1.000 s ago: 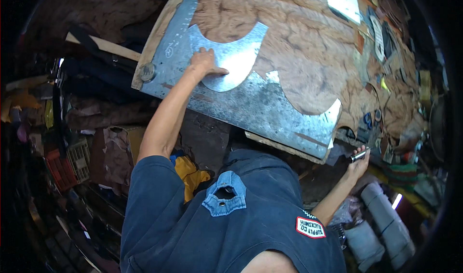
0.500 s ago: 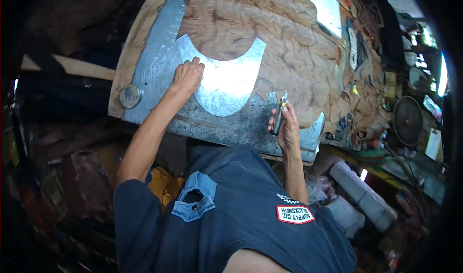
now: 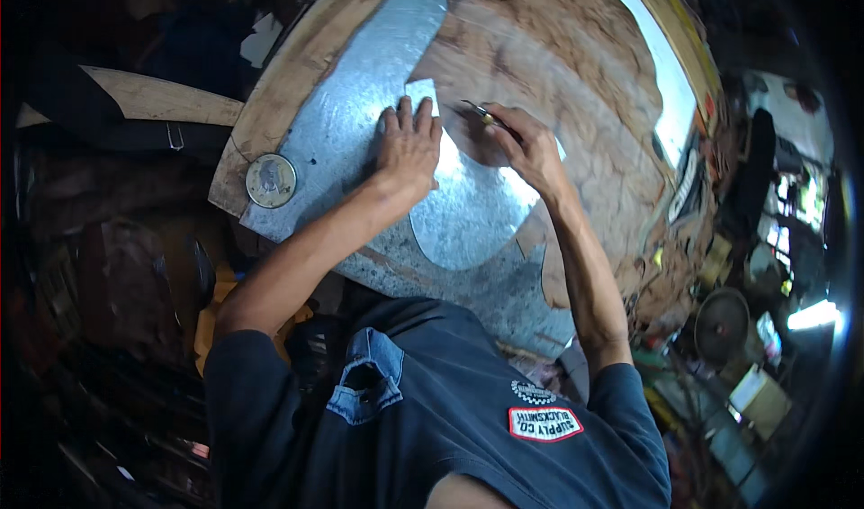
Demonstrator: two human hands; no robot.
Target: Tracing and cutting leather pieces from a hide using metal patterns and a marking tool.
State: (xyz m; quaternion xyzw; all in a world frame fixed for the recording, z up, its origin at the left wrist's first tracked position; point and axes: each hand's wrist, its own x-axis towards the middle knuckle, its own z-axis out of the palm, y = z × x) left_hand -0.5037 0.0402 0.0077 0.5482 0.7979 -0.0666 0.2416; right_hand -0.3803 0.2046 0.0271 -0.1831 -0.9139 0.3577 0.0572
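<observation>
- A cluttered, dim workshop surrounds a worn wooden board worktop [image 3: 594, 86] with swirling grain; shelves and odd items crowd the right edge, too blurred to tell apart
- A large flat sheet of grey galvanised metal [image 3: 333, 140] lies on the worktop, running from its top edge down to its near edge, with a curved cut-out along its right side
- A smaller, brighter rounded piece of sheet metal [image 3: 468, 221] lies over the large sheet, its curved edge toward the person
- The person's dark blue shirt [image 3: 432, 419] with a denim chest pocket fills the lower middle
- The left hand [image 3: 409, 144] lies flat, fingers spread and released, pressing on the rounded piece where it meets the large sheet
- The right hand [image 3: 531, 144] is clenched around a thin metal scribing tool [image 3: 481, 113], its tip touching the top of the rounded piece just beside the left fingertips
- A small round metal tin [image 3: 270, 180] sits on the large sheet's left corner, well apart from both hands
</observation>
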